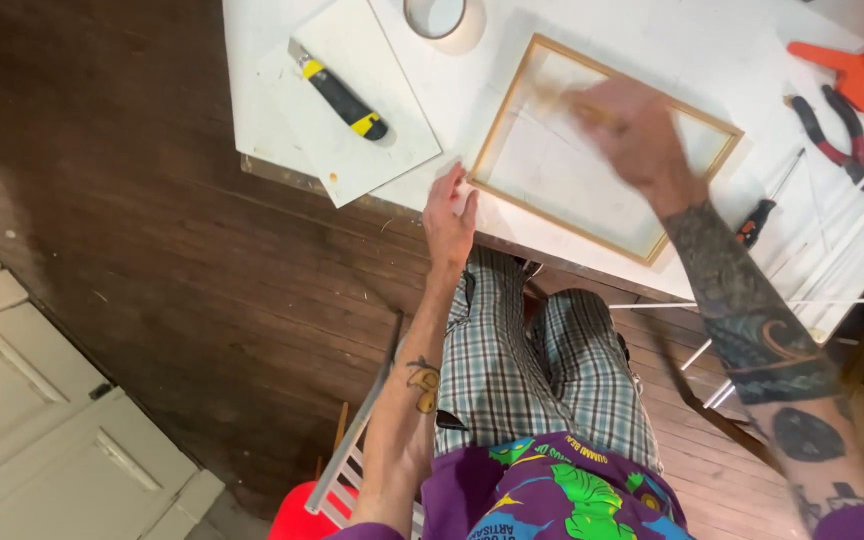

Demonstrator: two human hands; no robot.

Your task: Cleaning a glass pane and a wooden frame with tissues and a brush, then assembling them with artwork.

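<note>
hands (449, 215) (632, 135) on wooden frame (512, 115) holding a clear pane (572, 175).

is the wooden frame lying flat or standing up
Flat. The frame lies face-up on the white table, all four sides visible, under the right hand.

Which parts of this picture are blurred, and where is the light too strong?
Head view: the right hand is smeared by motion blur over the wooden frame, so what it holds cannot be told; the left hand at the table edge and the utility knife are sharp; the white table is overexposed, while the dark floor stays dim.
</note>
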